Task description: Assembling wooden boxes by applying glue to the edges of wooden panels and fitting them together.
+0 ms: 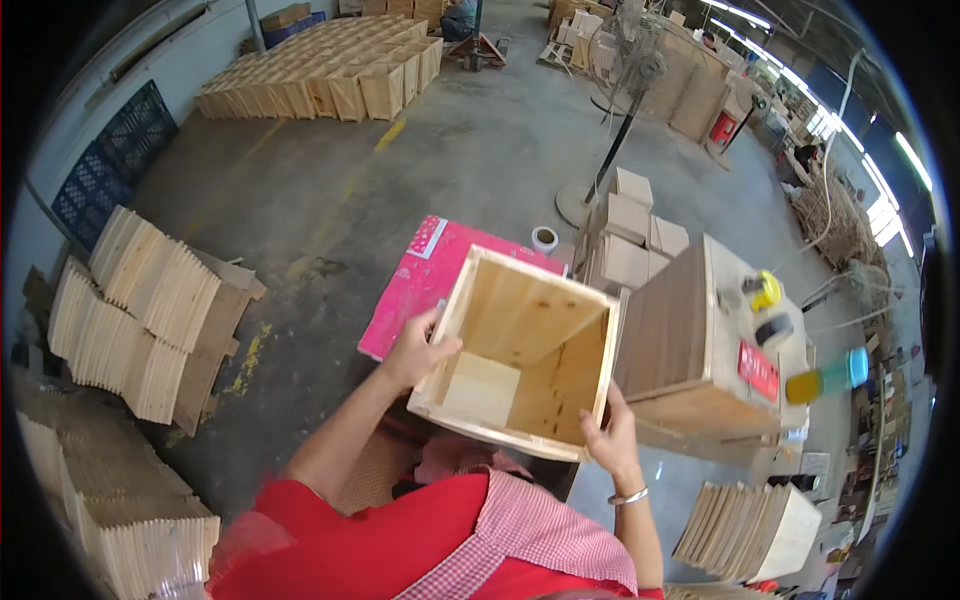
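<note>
Between my two hands is an open-topped wooden box (485, 388), tilted so that its bare inside faces me. My left hand (418, 350) grips the left wall, its thumb over the rim. On the right wall, near the front corner, my right hand (612, 432) is closed with the thumb on the rim; a bracelet circles that wrist. Under and behind the box lies a bright pink board (400, 290), partly covered by it. A roll of tape (544, 239) stands by the board's far edge.
To the right, a wooden cabinet (660, 350) carries a yellow tape measure (765, 290), a red card (758, 370) and a bottle of yellow liquid (805, 387). Cartons (622, 222) are stacked behind. Wooden panels (140, 340) are piled at left; many boxes (330, 90) stand far left.
</note>
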